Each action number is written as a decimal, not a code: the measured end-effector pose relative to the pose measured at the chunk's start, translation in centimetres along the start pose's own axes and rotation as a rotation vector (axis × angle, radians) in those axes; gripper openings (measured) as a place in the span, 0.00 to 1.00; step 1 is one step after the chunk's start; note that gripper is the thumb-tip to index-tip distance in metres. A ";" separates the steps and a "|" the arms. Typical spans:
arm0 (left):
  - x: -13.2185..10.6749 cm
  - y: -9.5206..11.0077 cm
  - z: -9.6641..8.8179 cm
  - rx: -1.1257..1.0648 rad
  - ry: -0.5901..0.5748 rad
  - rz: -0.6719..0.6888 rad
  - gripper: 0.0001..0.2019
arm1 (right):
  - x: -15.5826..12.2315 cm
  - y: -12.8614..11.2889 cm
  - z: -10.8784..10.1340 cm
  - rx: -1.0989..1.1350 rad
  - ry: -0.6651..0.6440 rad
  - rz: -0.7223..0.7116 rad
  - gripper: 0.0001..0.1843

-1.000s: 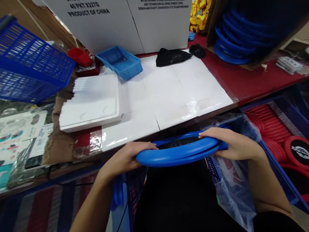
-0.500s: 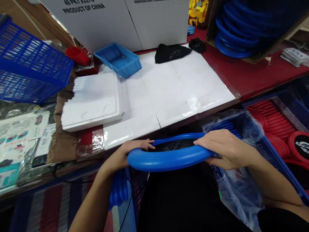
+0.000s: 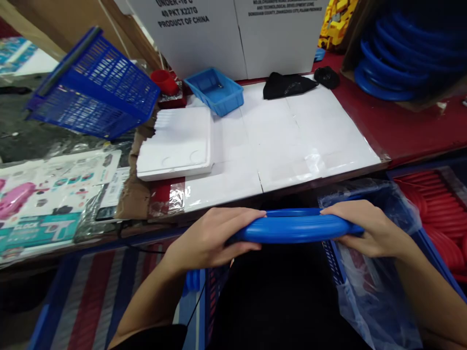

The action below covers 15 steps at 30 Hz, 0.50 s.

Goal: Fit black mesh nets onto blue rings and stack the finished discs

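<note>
A blue ring-rimmed disc (image 3: 295, 231) is held nearly edge-on in front of my body, just below the table's front edge. My left hand (image 3: 219, 233) closes around its left end, thumb below and fingers above. At the right end my right hand (image 3: 359, 226) pinches the rim the same way. Its middle is mostly hidden from this angle. On the table ahead lie a white foam slab (image 3: 177, 143), a small blue tray (image 3: 215, 92) and a black cloth piece (image 3: 288, 86).
A blue basket (image 3: 95, 92) leans at the left beside a red cup (image 3: 164, 82). Blue rings (image 3: 394, 63) fill a box at the back right. Red rings (image 3: 438, 214) sit in a crate on my right, near a plastic-lined blue crate (image 3: 412, 209). Printed packages (image 3: 62, 194) lie left.
The disc has tipped from showing its black mesh middle to nearly edge-on. My left hand has moved right and wrapped further around the rim. The view has shifted left.
</note>
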State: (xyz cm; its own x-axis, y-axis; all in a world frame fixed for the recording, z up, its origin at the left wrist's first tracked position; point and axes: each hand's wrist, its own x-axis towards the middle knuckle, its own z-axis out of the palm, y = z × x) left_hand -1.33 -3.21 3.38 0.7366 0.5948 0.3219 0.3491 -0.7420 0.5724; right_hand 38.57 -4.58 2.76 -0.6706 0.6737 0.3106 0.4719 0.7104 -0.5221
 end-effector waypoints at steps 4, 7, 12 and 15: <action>0.9 1.5 0.2 0.081 0.046 0.057 0.28 | -0.4 0.6 0.1 0.024 0.021 0.032 0.31; 1.4 1.9 0.4 0.080 0.055 0.062 0.28 | -0.5 1.1 0.2 0.058 0.025 0.042 0.29; 1.0 0.3 0.0 -0.125 -0.048 -0.004 0.41 | -1.3 2.3 0.3 0.067 0.025 0.056 0.26; -0.4 -1.4 -0.2 -0.168 -0.089 -0.074 0.42 | -2.5 3.7 0.2 0.144 0.048 0.115 0.25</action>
State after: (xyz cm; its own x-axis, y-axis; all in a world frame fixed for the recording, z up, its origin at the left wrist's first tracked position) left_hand -2.23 -2.32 2.60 0.7631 0.6109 0.2107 0.3080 -0.6305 0.7125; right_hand 41.91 -3.71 -0.08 -0.5873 0.7601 0.2781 0.4551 0.5942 -0.6632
